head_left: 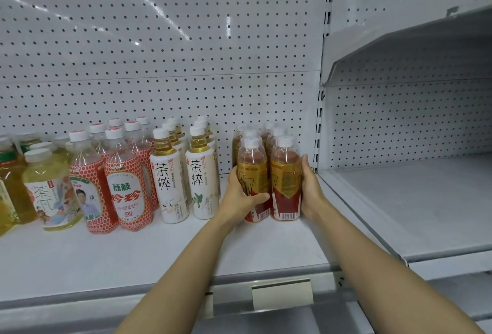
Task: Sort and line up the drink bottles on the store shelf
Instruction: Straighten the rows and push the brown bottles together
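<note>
- The whole gold-and-red block (269, 174) could topple: I have two files of tall bottles squeezed between my hands, and a push that lands high on the bodies would, I judge, tip the front pair back into the ones behind.
- My left hand (241, 195) wraps the front left bottle (253, 174), thumb curled across its label low down; my right hand (310, 187) lies flat and straight-fingered against the outer side of the front right bottle (286, 176). If the two press unevenly, the files may skew rather than slide square.
- Just left of my left hand stand the white tea bottles (183, 174); a sideways shove could knock them, and past them the red lychee bottles (125, 182) and the yellow-green bottles (50, 187) further left.
- Just beyond my right hand is the slotted upright (319, 110); I could pinch my knuckles there, or jam the block against it.
- The white shelf (159, 248) looks smooth, so bottles should slide readily, perhaps too readily.
- Behind everything runs the pegboard back panel (159, 41); right of my right hand, a neighbouring bay (415, 200).
- Below my wrists, the price-tag holder (282, 295) on the shelf lip.
</note>
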`<state>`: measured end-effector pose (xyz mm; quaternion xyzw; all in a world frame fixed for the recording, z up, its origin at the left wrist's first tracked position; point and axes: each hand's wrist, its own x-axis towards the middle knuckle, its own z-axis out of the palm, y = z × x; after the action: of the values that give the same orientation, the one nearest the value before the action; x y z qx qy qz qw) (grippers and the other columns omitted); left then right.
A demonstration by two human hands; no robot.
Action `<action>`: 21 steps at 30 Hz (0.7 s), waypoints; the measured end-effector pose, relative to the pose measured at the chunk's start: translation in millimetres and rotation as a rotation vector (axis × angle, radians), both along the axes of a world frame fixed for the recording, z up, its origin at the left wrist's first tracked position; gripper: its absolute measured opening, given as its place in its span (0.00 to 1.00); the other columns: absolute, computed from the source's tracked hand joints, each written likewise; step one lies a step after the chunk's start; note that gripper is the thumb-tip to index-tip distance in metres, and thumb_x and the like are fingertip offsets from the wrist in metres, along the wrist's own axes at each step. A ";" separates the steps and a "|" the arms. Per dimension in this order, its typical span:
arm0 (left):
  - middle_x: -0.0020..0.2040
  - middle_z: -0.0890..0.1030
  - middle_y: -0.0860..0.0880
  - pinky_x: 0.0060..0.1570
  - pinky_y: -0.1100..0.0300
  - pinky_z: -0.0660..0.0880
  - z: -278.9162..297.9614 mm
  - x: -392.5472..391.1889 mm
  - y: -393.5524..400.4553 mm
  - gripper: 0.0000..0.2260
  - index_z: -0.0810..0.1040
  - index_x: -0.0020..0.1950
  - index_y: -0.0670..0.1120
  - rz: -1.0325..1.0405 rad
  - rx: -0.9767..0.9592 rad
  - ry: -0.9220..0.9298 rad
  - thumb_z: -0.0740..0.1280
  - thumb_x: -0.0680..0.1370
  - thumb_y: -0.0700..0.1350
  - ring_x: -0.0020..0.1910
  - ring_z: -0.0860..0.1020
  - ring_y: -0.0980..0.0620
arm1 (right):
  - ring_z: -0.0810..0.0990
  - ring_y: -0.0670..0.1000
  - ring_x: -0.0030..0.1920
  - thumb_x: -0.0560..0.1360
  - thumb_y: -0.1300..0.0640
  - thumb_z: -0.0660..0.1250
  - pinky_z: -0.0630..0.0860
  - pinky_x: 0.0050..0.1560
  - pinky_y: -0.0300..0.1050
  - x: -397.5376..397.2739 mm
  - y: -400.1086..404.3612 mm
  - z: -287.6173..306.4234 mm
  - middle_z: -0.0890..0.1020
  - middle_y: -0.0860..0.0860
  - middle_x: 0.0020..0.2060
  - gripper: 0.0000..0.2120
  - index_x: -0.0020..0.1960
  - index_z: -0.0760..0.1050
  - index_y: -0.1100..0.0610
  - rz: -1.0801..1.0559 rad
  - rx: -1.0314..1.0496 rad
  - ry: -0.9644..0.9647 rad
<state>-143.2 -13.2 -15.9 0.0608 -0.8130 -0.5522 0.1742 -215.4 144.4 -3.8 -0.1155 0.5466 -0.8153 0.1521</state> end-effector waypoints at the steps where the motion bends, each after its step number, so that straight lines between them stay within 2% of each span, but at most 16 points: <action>1: 0.65 0.75 0.51 0.66 0.49 0.73 1.4 -0.6 2.6 0.40 0.60 0.74 0.50 -0.024 0.037 0.005 0.79 0.69 0.47 0.64 0.76 0.52 | 0.83 0.58 0.57 0.78 0.31 0.48 0.75 0.61 0.59 0.3 -0.4 0.5 0.83 0.59 0.56 0.35 0.61 0.79 0.56 0.008 0.010 -0.004; 3: 0.64 0.77 0.52 0.63 0.54 0.73 0.7 -4.7 7.5 0.34 0.62 0.73 0.48 0.015 0.037 0.047 0.77 0.73 0.43 0.63 0.76 0.52 | 0.82 0.59 0.57 0.78 0.31 0.48 0.75 0.62 0.60 -2.8 -1.6 0.3 0.83 0.59 0.56 0.35 0.61 0.79 0.56 -0.012 0.020 0.004; 6: 0.63 0.77 0.51 0.58 0.59 0.72 1.0 -1.4 13.2 0.35 0.64 0.72 0.46 0.137 -0.034 0.085 0.78 0.71 0.47 0.60 0.76 0.53 | 0.81 0.59 0.59 0.75 0.27 0.49 0.73 0.64 0.61 -1.8 -2.2 3.4 0.82 0.59 0.58 0.38 0.63 0.79 0.55 -0.029 0.065 0.020; 8: 0.64 0.76 0.51 0.57 0.58 0.72 5.1 3.2 10.3 0.37 0.63 0.72 0.46 0.141 -0.036 0.068 0.79 0.70 0.48 0.61 0.76 0.52 | 0.76 0.57 0.66 0.72 0.25 0.52 0.68 0.69 0.56 0.7 0.6 7.2 0.75 0.57 0.68 0.41 0.70 0.72 0.53 -0.091 0.122 0.046; 10: 0.66 0.75 0.51 0.62 0.55 0.73 19.4 8.1 3.9 0.40 0.59 0.76 0.47 0.064 0.039 0.089 0.78 0.70 0.47 0.61 0.75 0.53 | 0.66 0.52 0.73 0.76 0.31 0.55 0.63 0.67 0.46 11.1 7.8 9.8 0.67 0.51 0.74 0.35 0.76 0.61 0.51 -0.346 0.215 0.264; 11: 0.68 0.74 0.51 0.65 0.51 0.73 28.9 9.6 0.2 0.40 0.58 0.77 0.48 0.014 0.081 0.113 0.78 0.71 0.46 0.62 0.75 0.52 | 0.65 0.50 0.72 0.76 0.34 0.59 0.63 0.66 0.45 19.4 11.6 9.7 0.67 0.50 0.73 0.35 0.77 0.59 0.50 -0.450 0.299 0.398; 13: 0.70 0.73 0.51 0.66 0.48 0.72 47.1 8.1 -7.6 0.38 0.59 0.78 0.48 -0.039 0.091 0.130 0.75 0.73 0.43 0.64 0.76 0.51 | 0.68 0.51 0.69 0.68 0.36 0.71 0.69 0.66 0.51 29.6 11.6 -0.2 0.69 0.49 0.69 0.42 0.75 0.59 0.50 -0.490 0.516 0.543; 15: 0.68 0.76 0.49 0.64 0.49 0.74 61.0 7.1 -11.3 0.35 0.63 0.77 0.47 -0.038 0.016 0.101 0.74 0.74 0.40 0.62 0.77 0.50 | 0.71 0.53 0.65 0.61 0.38 0.77 0.74 0.62 0.55 31.5 2.6 -12.5 0.71 0.51 0.64 0.45 0.70 0.62 0.52 -0.507 0.712 0.537; 17: 0.62 0.79 0.49 0.58 0.53 0.77 64.3 6.6 -11.0 0.31 0.67 0.74 0.46 -0.019 -0.040 0.084 0.75 0.73 0.41 0.60 0.79 0.49 | 0.74 0.53 0.60 0.58 0.38 0.79 0.77 0.55 0.54 28.7 -5.8 -14.4 0.72 0.51 0.60 0.43 0.64 0.64 0.54 -0.564 0.844 0.506; 19: 0.56 0.81 0.51 0.54 0.54 0.78 62.3 11.3 -5.9 0.26 0.72 0.69 0.45 0.020 -0.084 0.113 0.76 0.73 0.43 0.56 0.80 0.50 | 0.76 0.52 0.56 0.57 0.39 0.80 0.78 0.52 0.51 22.8 -5.2 -7.9 0.75 0.50 0.57 0.41 0.61 0.66 0.54 -0.594 0.886 0.516; 21: 0.57 0.80 0.50 0.55 0.53 0.79 56.3 14.2 -4.0 0.26 0.72 0.68 0.45 0.095 -0.105 0.167 0.76 0.73 0.45 0.55 0.80 0.51 | 0.77 0.50 0.54 0.59 0.45 0.82 0.77 0.52 0.47 17.2 5.6 -2.1 0.77 0.48 0.55 0.38 0.62 0.69 0.54 -0.472 0.817 0.517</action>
<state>-128.9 -17.2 40.4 0.0437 -0.8197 -0.5032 0.2703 -198.1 149.9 -5.9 -0.1180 0.8501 -0.4930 -0.1424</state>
